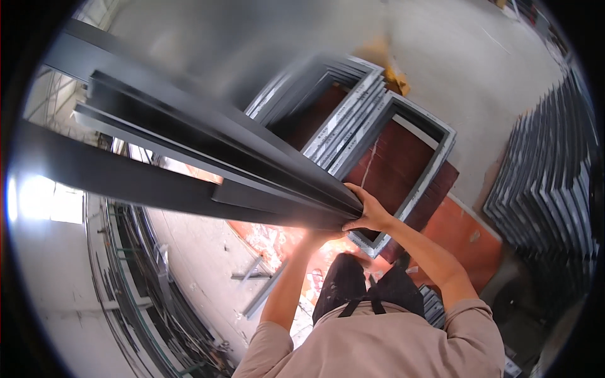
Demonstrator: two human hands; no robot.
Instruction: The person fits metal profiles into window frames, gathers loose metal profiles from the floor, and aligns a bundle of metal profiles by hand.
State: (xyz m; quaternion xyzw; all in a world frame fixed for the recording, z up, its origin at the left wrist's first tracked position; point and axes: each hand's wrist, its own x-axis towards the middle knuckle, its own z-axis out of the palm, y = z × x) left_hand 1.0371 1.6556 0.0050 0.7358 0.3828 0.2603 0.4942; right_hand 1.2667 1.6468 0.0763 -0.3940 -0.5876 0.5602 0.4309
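Several long dark profiles [265, 170], aslant, toward upper left of view. Right hand [370, 213]: thumb and fingers clasping near end. Left hand [322, 235]: underneath, finger state not discernible. Judged step: steadying; next move calls for balanced two-handed support.

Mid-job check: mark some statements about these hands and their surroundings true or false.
1. The right hand and left hand are both at the near end of the long dark profiles. True.
2. The large grey stack stands at the picture's left. False: the large grey stack is at the right.
3. A bright opening shows at the far left. True.
4. The sleeves cover both wrists. False: the forearms are bare.
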